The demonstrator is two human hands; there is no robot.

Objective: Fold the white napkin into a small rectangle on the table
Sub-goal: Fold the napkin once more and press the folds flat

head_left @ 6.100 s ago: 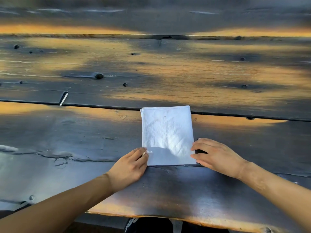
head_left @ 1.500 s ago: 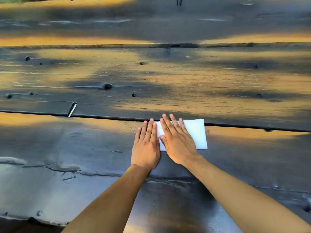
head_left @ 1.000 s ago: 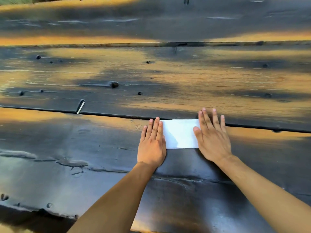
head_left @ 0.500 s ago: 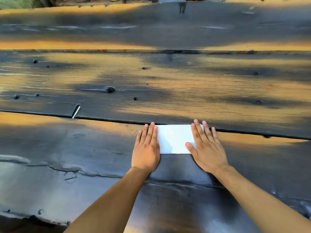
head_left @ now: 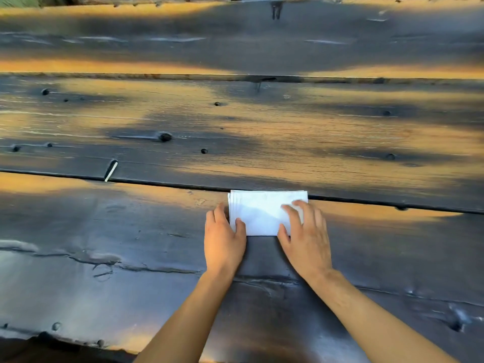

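The white napkin (head_left: pixel 264 213) is lying flat as a small rectangle on the near plank of the dark wooden table (head_left: pixel 131 258), its far edge just beside the gap between planks (head_left: pixel 157 182). Stacked layer edges are showing at its left side, so several folds are judged to be already in place.

The napkin is being framed by both hands. The left hand (head_left: pixel 224 238) is being rested at the left edge, fingers fairly straight and relaxed, the thumb lying on the near left corner and the other fingers on the wood beside the stacked edges; nothing is being gripped. The right hand (head_left: pixel 305 235) is being laid flat and spread over the right end, its fingers (head_left: pixel 293 218) pressing on the paper and its palm on the table.

The step in hand is judged to be the pressing of the last crease, or the setting up of one more fold.

Several risks are being carried from here. If the right hand is slid sideways under pressure, the thin layers are likely to be dragged out of line and the left edges fanned further. If the pressure is lifted too soon, the stack may spring open. The far edge could also be pushed into the plank gap and snagged or creased unevenly
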